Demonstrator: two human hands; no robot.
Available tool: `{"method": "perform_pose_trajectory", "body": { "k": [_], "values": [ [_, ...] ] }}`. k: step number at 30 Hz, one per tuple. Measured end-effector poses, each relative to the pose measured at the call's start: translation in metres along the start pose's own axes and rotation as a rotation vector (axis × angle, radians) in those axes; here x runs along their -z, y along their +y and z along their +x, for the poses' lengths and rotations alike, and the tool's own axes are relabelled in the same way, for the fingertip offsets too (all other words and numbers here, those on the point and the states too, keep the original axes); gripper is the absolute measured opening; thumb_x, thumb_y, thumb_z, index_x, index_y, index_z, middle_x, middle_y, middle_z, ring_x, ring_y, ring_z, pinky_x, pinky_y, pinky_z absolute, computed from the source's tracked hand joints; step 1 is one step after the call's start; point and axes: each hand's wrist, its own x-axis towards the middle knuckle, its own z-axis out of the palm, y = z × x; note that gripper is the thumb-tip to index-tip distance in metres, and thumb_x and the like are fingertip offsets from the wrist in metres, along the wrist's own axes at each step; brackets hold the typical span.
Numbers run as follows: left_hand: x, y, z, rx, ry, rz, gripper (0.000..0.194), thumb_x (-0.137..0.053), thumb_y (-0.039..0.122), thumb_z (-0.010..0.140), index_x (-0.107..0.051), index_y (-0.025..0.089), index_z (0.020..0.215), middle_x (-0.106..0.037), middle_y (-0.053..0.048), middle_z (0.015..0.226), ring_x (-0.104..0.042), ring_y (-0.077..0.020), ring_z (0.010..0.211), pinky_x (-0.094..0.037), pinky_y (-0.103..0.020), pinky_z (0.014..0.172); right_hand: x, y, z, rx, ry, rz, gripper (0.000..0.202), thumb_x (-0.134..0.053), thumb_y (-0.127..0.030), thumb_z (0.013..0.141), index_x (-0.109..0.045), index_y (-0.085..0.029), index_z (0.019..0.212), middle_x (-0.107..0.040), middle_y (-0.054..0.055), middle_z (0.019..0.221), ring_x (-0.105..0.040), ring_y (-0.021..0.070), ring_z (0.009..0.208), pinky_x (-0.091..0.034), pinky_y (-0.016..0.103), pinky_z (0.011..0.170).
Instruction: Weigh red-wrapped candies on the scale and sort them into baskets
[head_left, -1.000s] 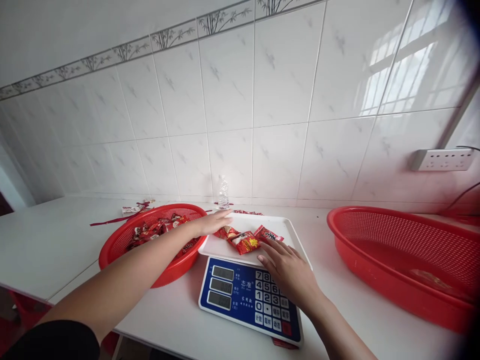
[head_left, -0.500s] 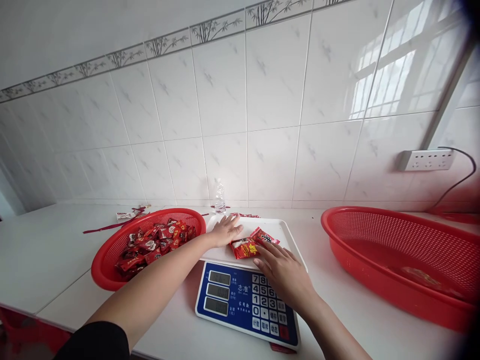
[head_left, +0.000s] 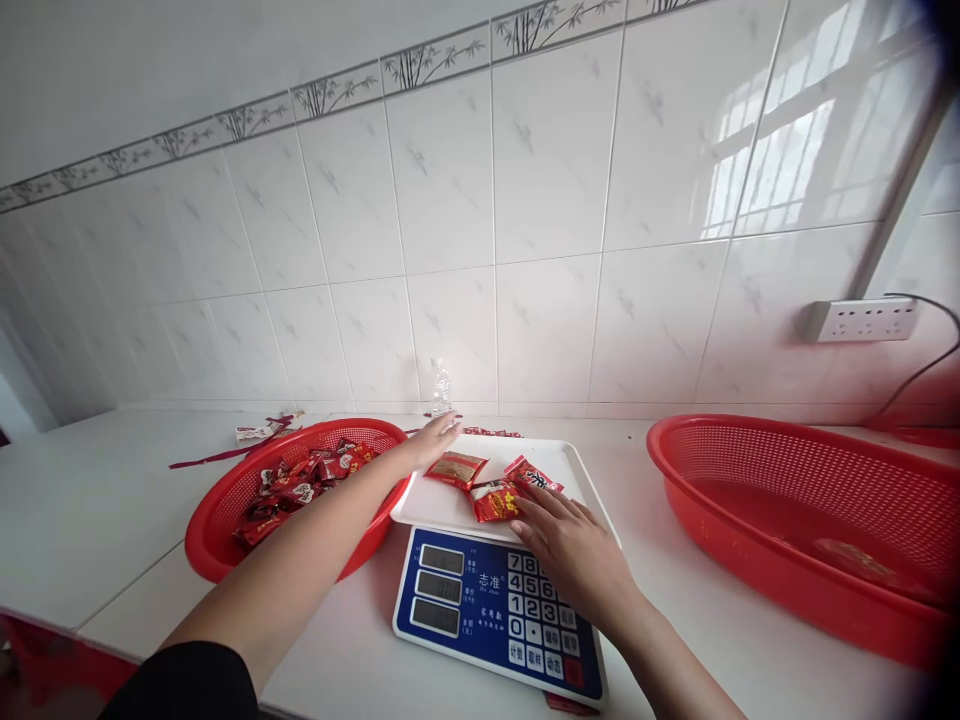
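Three red snack packets lie on the white tray of a blue weighing scale [head_left: 442,650]. My left hand [head_left: 435,442] is over the tray's far left corner with fingers stretched out, just above the left packet [head_left: 456,468], which shows a clear window. My right hand [head_left: 566,545] hovers low over the near right part of the tray [head_left: 577,475], fingers extended. Its fingertips reach the edges of the middle packet [head_left: 495,500] and the right packet [head_left: 532,472]; whether they touch is hard to tell. Part of the keypad is hidden beneath this hand.
On the left stands a red basket [head_left: 196,545] holding many red packets. A larger red basket [head_left: 750,590] stands on the right with something pale inside. A clear bottle [head_left: 441,388] and dark red ribbon [head_left: 225,452] lie near the tiled wall. A power strip [head_left: 862,322] hangs there.
My left hand has moved left and away from the tray's middle, leaving the left packet in view on the tray. My right hand has barely moved.
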Motion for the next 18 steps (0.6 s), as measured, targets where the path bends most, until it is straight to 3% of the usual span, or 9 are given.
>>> {"method": "perform_pose_trajectory", "body": {
  "k": [3, 6, 8, 10, 12, 15, 18],
  "values": [
    [0.031, -0.032, -0.01, 0.113, 0.079, 0.009, 0.041, -0.046, 0.042, 0.091, -0.053, 0.016, 0.122, -0.057, -0.011, 0.126, -0.054, -0.0237, 0.113, -0.041, -0.041, 0.096, -0.001, 0.001, 0.0, 0.0, 0.005, 0.004, 0.04, -0.04, -0.041, 0.093, -0.059, -0.025, 0.124, -0.049, 0.004, 0.139, -0.046, 0.0277, 0.126, -0.038, 0.049, 0.102],
    [0.051, -0.058, -0.029, 0.187, 0.091, 0.044, 0.03, -0.053, 0.037, 0.089, -0.059, 0.013, 0.106, -0.063, -0.007, 0.105, -0.062, -0.0197, 0.092, -0.049, -0.042, 0.083, -0.002, 0.001, 0.0, -0.008, 0.013, 0.01, 0.04, -0.041, -0.041, 0.092, -0.059, -0.026, 0.124, -0.05, 0.004, 0.138, -0.046, 0.0277, 0.126, -0.038, 0.049, 0.102],
    [0.054, -0.062, -0.042, 0.176, 0.067, 0.056, 0.024, -0.054, 0.033, 0.088, -0.061, 0.013, 0.1, -0.065, -0.007, 0.099, -0.062, -0.0191, 0.088, -0.05, -0.038, 0.081, -0.001, 0.001, 0.0, -0.009, 0.012, 0.016, 0.04, -0.041, -0.041, 0.092, -0.059, -0.026, 0.124, -0.051, 0.004, 0.137, -0.046, 0.0279, 0.125, -0.039, 0.049, 0.102],
    [0.05, -0.054, -0.048, 0.116, 0.034, 0.062, 0.022, -0.054, 0.026, 0.084, -0.061, 0.014, 0.102, -0.066, -0.009, 0.103, -0.062, -0.0212, 0.095, -0.048, -0.036, 0.085, -0.001, 0.0, 0.0, -0.01, 0.012, 0.023, 0.039, -0.042, -0.041, 0.092, -0.06, -0.026, 0.123, -0.051, 0.004, 0.137, -0.046, 0.0279, 0.125, -0.039, 0.049, 0.102],
    [0.038, -0.038, -0.048, 0.019, -0.015, 0.069, 0.035, -0.055, 0.018, 0.078, -0.059, 0.016, 0.112, -0.062, -0.009, 0.118, -0.057, -0.0241, 0.109, -0.044, -0.036, 0.094, 0.0, -0.001, -0.001, -0.015, 0.01, 0.02, 0.038, -0.043, -0.04, 0.091, -0.06, -0.026, 0.123, -0.051, 0.005, 0.137, -0.047, 0.0278, 0.125, -0.039, 0.049, 0.101],
    [0.012, -0.008, -0.04, -0.15, -0.138, 0.084, 0.058, -0.058, 0.012, 0.067, -0.053, 0.02, 0.124, -0.051, -0.007, 0.136, -0.046, -0.0251, 0.124, -0.035, -0.035, 0.104, 0.001, -0.002, -0.001, -0.017, 0.001, -0.015, 0.039, -0.041, -0.041, 0.092, -0.059, -0.026, 0.124, -0.05, 0.005, 0.138, -0.047, 0.0274, 0.126, -0.039, 0.048, 0.102],
    [-0.012, 0.015, -0.03, -0.253, -0.22, 0.107, 0.06, -0.059, 0.012, 0.063, -0.055, 0.021, 0.121, -0.05, -0.007, 0.136, -0.044, -0.026, 0.124, -0.035, -0.035, 0.103, 0.002, -0.002, 0.0, -0.01, -0.017, -0.04, 0.041, -0.038, -0.041, 0.093, -0.056, -0.026, 0.128, -0.048, 0.004, 0.139, -0.044, 0.0268, 0.127, -0.039, 0.047, 0.102]
  ]
}}
